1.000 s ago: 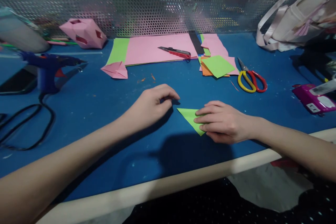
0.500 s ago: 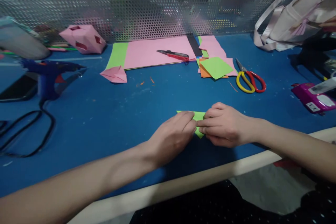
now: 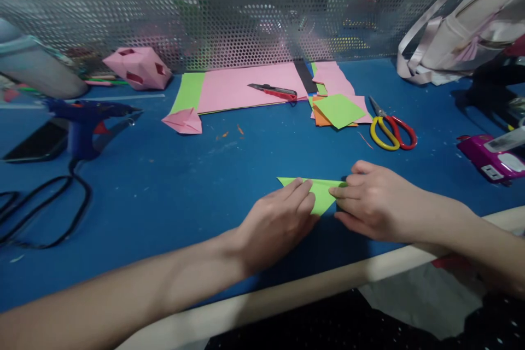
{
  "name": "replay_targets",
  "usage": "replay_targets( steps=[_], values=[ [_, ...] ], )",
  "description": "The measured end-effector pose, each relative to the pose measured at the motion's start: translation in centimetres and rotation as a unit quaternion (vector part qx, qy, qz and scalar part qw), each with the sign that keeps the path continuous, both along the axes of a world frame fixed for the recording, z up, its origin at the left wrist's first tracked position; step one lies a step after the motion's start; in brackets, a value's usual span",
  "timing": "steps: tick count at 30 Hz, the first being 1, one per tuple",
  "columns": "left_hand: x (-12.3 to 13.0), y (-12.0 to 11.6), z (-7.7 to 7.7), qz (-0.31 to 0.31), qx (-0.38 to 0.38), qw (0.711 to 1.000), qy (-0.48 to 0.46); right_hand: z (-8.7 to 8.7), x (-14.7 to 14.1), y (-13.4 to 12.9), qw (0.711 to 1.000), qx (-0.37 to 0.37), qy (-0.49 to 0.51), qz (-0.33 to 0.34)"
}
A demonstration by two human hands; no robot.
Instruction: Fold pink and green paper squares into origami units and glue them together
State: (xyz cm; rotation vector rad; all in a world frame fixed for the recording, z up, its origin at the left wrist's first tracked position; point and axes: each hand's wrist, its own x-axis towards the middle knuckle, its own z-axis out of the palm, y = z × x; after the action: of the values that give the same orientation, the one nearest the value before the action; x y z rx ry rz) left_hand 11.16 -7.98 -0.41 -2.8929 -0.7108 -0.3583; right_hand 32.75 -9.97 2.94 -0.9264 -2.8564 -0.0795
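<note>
A folded piece of green paper (image 3: 322, 201) lies flat on the blue table near its front edge, roughly a triangle with its long side at the back. My left hand (image 3: 279, 219) is closed, its fingertips pressing on the left and middle of the paper. At the paper's right corner is my right hand (image 3: 375, 202), its fingers curled together and the index fingertip on the fold. The thumbs are mostly hidden. Behind my hands lies a stack of square papers with a green sheet (image 3: 339, 111) on top.
Scissors (image 3: 392, 130) lie to the right, a purple power strip (image 3: 492, 156) beyond. A box cutter (image 3: 274, 92) rests on pink sheets (image 3: 233, 87). To the left are a folded pink piece (image 3: 184, 121), a pink paper model (image 3: 140, 68) and a glue gun (image 3: 82, 123) with its cord.
My right hand has slid right along the fold to the paper's corner, uncovering more green paper. My left hand stays on the paper. The view has shifted slightly.
</note>
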Motion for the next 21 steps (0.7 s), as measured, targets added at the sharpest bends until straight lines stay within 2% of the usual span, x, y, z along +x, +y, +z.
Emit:
replay_targets(
  steps=[5,10,14,21],
  values=[
    [0.4,0.2,1.0,0.022,-0.068,0.997,0.026,-0.9,0.1,0.6,0.998,0.015,0.046,-0.046],
    [0.4,0.3,1.0,0.019,-0.052,0.998,0.021,-3.4,-1.2,1.2,0.989,0.058,0.120,-0.062],
    [0.3,0.2,0.7,0.004,-0.034,0.999,-0.010,-4.2,-1.8,1.2,0.994,0.059,0.074,-0.054],
    [0.3,-0.3,0.4,0.032,0.040,0.998,0.036,-3.0,-1.5,0.2,0.986,0.150,-0.034,-0.069]
  ],
)
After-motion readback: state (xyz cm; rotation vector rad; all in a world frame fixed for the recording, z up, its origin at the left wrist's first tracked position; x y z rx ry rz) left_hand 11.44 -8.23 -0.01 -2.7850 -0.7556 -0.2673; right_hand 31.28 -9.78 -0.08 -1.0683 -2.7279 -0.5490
